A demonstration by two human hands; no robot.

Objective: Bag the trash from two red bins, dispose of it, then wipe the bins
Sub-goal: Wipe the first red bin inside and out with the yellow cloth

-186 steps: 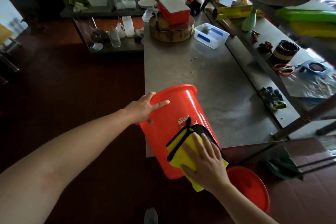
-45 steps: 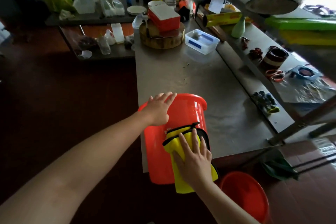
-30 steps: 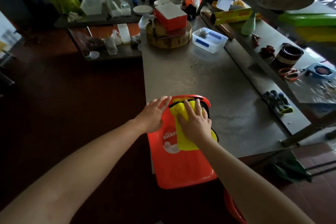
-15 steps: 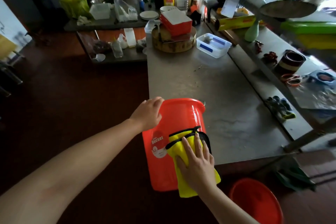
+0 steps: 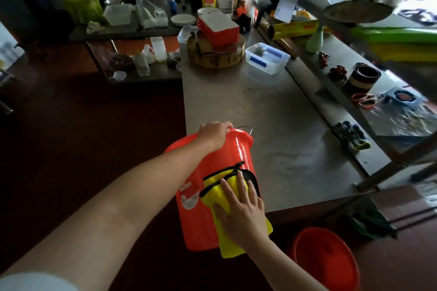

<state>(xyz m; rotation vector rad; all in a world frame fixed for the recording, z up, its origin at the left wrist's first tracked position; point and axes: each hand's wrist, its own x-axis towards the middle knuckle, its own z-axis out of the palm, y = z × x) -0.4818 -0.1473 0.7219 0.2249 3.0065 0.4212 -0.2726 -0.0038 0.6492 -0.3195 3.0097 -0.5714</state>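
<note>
Red bin point(image 5: 196, 220) leans at the near edge of the steel table point(image 5: 272, 113). The left hand point(image 5: 212, 133) curls over its far rim. The right hand point(image 5: 241, 210), fingers flat, presses a yellow cloth point(image 5: 214, 192) against its side. Probably light, stiff, slick plastic, best held by the rim.

left hand point(image 5: 214, 133): arm outstretched, fingers curled, seemingly gripping | right hand point(image 5: 241, 208): fingers straight, spread, palm down
</note>
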